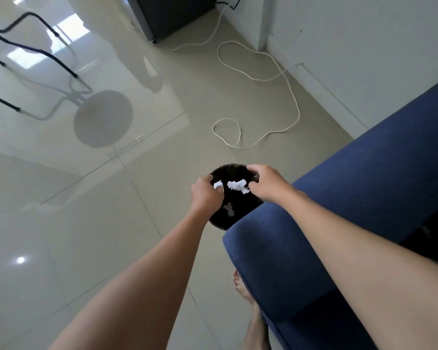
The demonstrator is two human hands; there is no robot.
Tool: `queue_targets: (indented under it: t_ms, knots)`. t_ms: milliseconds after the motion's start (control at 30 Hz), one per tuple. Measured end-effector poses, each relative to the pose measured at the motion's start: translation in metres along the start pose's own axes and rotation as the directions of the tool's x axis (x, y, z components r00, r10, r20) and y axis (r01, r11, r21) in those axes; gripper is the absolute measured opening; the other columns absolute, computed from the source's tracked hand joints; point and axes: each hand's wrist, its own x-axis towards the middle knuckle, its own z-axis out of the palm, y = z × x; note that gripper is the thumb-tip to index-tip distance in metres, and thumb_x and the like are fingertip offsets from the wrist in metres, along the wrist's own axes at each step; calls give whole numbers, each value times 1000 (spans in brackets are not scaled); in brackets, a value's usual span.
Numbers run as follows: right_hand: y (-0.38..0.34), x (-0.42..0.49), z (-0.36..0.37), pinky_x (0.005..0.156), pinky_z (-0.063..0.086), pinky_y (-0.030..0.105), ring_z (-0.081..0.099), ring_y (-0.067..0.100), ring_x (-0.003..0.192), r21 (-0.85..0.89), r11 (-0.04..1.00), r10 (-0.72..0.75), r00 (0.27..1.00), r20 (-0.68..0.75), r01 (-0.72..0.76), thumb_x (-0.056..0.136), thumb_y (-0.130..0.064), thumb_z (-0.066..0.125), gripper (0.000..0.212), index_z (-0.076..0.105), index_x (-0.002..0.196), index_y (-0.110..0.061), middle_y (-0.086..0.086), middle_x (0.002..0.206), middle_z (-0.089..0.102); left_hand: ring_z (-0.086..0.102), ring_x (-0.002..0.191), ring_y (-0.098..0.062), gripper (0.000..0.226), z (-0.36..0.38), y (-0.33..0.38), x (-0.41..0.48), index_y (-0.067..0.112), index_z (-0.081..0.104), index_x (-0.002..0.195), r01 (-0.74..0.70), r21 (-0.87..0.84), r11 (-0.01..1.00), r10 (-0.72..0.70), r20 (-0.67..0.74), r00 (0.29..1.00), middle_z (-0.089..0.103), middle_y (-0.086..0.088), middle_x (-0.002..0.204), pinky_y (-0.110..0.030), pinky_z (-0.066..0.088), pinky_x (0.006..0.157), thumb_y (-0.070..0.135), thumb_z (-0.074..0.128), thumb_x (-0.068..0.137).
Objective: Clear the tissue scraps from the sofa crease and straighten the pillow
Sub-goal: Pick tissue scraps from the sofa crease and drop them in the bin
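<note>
1. Blue upholstery fills the lower right of the frame: the sofa, seen from above, its rounded armrest end near centre.
2. Just beyond that armrest, at centre frame, a dark round bin stands on the pale tiled floor; the armrest hides its lower right edge.
3. My left hand is over the bin's left rim, fingers curled together, thumb and fingertips pinching a small white tissue scrap.
4. My right hand is over the bin's right rim, fingers curled downward; a larger scrap shows just left of it (whether the fingers grip it or it hangs free, I cannot tell).
5. A fainter pale piece lies lower inside the bin.
6. A white cable loops across the floor in the upper centre, running toward the wall at the upper right.
7. Dark tubular chair legs occupy the upper left, reflected in the glossy tiles.
8. A bare foot shows at the lower centre, beside the sofa base.
</note>
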Motion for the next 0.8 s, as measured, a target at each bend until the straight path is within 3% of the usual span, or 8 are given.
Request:
queue_targets:
  t_ms: [133,200,267,367,467,567,667,800]
  knots:
    - [2,-13,-12,85,45,31,58,16,86,24,1000,-14,999,-40,15,91,-7,43,54,39,145,-14,12,140,52,54,124,-29,46,0,4,-11,12,52,138,-22,54,998,20,28,999,52,-12,141,-36,45,102,24,54,94]
    - [9,-19,-20,77,40,30,38,4,61,43,999,-9,997,-79,12,92,-9,43,55,37,147,-15,14,139,53,57,121,-28,46,3,13,-22,13,54,137,-55,86,995,53,28,998,58,-11,135,-37,48,102,26,56,93]
    - [17,-30,-33,85,44,33,47,8,70,36,999,-2,992,-124,7,93,-11,44,56,36,148,-16,12,144,49,56,122,-28,48,9,26,-36,15,52,138,-98,129,987,95,32,995,59,-9,134,-39,47,103,28,57,92]
    - [33,-56,-58,109,39,38,51,19,121,30,999,18,986,-168,-13,94,-11,45,55,35,148,-15,4,157,31,53,125,-26,46,26,54,-60,16,52,137,-221,223,949,213,62,975,57,-6,136,-39,47,101,29,54,93]
    - [63,-85,-86,111,37,41,52,18,111,86,996,58,971,-233,-39,95,-13,44,54,35,148,-15,2,161,21,47,131,-22,47,52,88,-88,18,50,139,-335,313,889,318,107,942,50,-2,144,-35,41,102,34,51,95]
    - [104,-118,-114,116,30,38,31,21,143,149,986,123,940,-318,-79,94,-15,46,52,38,146,-15,0,159,26,52,127,-22,51,86,119,-120,19,51,138,-431,347,833,393,176,902,48,-1,145,-36,44,101,41,51,92]
    - [149,-156,-136,113,34,38,38,22,139,208,973,179,903,-391,-103,93,-15,49,51,41,143,-13,2,153,36,60,112,-28,47,127,146,-157,14,55,130,-539,360,762,476,254,842,54,-5,133,-42,51,92,42,51,93]
    - [209,-205,-151,110,39,39,47,23,132,284,946,273,861,-430,-158,93,-16,50,51,42,143,-12,3,151,40,49,127,-26,52,180,164,-202,16,46,140,-641,406,651,559,314,767,45,-4,144,-40,46,97,43,49,95]
